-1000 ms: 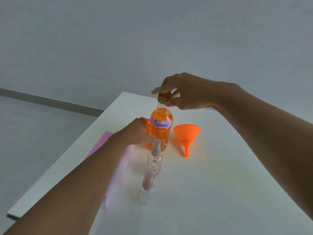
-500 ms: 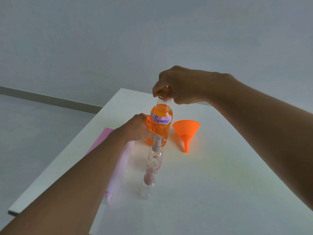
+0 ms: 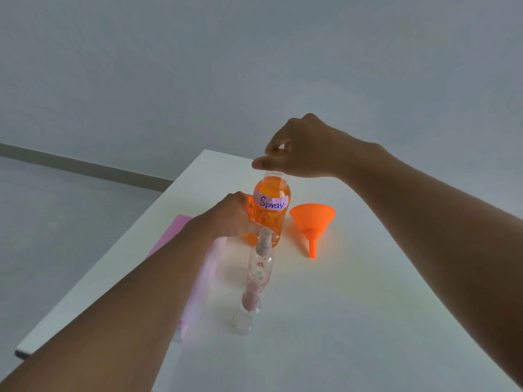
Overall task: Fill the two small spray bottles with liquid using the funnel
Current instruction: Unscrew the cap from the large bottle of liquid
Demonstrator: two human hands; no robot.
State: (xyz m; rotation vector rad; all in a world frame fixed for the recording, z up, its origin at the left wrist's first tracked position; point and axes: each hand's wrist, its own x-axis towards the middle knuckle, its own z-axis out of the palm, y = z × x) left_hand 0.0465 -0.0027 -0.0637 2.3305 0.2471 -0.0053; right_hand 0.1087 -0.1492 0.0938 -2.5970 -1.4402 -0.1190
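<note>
1. With right hand [image 3: 300, 154] hovering just above the neck of the large orange bottle [image 3: 271, 216], pinches between curled fingertips and thumb what is probably the cap [image 3: 280, 147]; shows only a pale glint of it.
2. With left hand [image 3: 229, 219], wraps the labelled body from 9 o'clock and holds it upright toward the far end of the white table [image 3: 353, 321].
3. Has just lifted the cap clear: a second ago, had it seated on the neck, gold, under the same fingers. Leaves the neck open now.
4. Means, for the task, a supply ready to pour but no more than that. Has yet to fill either small bottle, judging by their clear walls.
5. Finds the orange funnel [image 3: 312, 222] at 3 o'clock of the large bottle, lying on its side, spout toward 6 o'clock, near but apart, untouched.
6. Finds the far small spray bottle [image 3: 261, 264] at 6 o'clock of the large one, overlapping it in view, so cannot tell whether touching. Finds the near small spray bottle [image 3: 246, 315] further along 6 o'clock. Both upright, pink pump heads on.
7. Passes the left forearm over a pink sheet [image 3: 172, 236] at 8 o'clock.
8. Must remove those pump heads before seating the funnel. Needs a free hand too, so should probably park the cap first. Risks clipping the small bottles with the left forearm, close at their 9 o'clock.
</note>
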